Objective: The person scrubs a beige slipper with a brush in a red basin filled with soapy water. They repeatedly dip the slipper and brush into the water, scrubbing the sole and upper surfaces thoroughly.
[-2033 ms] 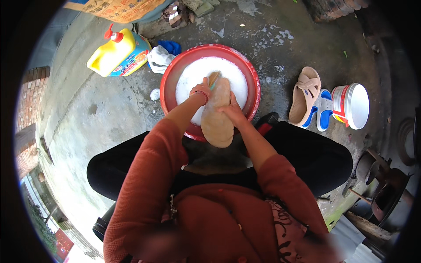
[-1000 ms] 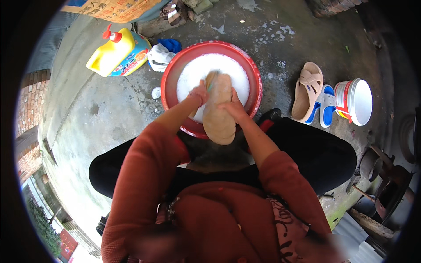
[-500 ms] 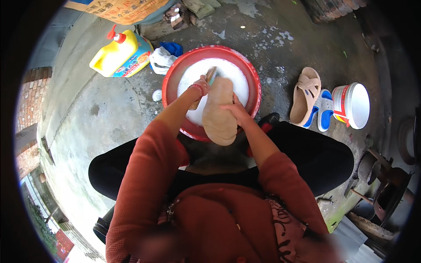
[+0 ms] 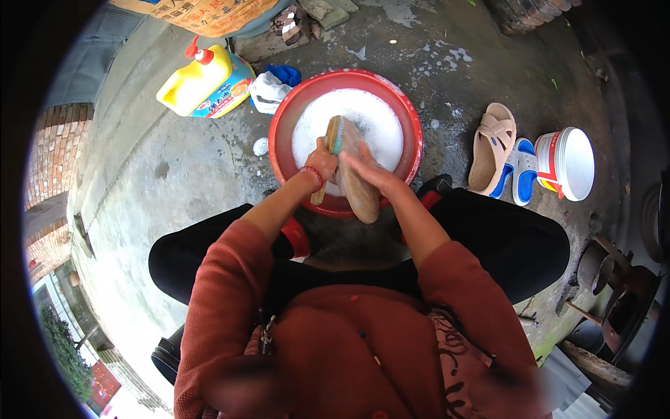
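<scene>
A red basin [image 4: 278, 143] full of white suds [image 4: 377, 115] stands on the concrete between my knees. Over its near side is a wet beige slipper [image 4: 361, 195], tilted on edge. My right hand [image 4: 371, 170] is on the slipper's right side, its fingers stretched along it; part of the grip is hidden. In my left hand [image 4: 322, 160] is a wooden-handled scrub brush [image 4: 332, 131], its teal bristles against the slipper's left side. The brush handle's lower end sticks out below that hand.
Beyond the basin's left rim are a yellow pump jug [image 4: 202, 82] and a white cloth [image 4: 269, 92] with a blue one [image 4: 285, 74]. To the right stand another beige slipper [image 4: 493, 148], blue-and-grey clogs [image 4: 524, 173] and a white bucket [image 4: 576, 165]. Pans [image 4: 621, 307] lie at lower right.
The slipper has turned from lying flat to standing on edge. The brush now meets its left side, and my right hand has shifted onto its upper right side.
</scene>
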### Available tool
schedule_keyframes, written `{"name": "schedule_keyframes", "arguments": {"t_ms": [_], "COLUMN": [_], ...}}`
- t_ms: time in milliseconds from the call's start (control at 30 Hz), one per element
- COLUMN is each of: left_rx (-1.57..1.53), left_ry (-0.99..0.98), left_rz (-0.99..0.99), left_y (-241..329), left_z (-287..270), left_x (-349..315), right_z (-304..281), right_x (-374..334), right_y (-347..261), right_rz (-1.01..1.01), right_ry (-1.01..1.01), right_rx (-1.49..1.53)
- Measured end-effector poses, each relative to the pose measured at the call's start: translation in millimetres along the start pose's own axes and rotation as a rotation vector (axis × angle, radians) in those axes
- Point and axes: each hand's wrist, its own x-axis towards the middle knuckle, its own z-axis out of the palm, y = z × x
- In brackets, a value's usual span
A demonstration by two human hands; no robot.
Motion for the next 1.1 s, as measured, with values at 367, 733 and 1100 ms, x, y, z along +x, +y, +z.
{"name": "schedule_keyframes", "arguments": {"t_ms": [367,733,1100], "left_rx": [-0.085,-0.079,-0.089], "left_ry": [0.034,-0.039,-0.068], "left_rz": [-0.115,-0.241,-0.182], "left_y": [29,-1,61], "left_z": [-24,-3,-44], "left_x": [-26,10,-55], "right_z": [11,-3,-9], "right_x": [-18,-27,-32], "right_y": [-5,-20,-27], "right_rz": [-0.037,0.028,0.061], "right_ry": [0.016,0.031,0.015], "right_rx": [-0.320,-0.204,-0.128]}}
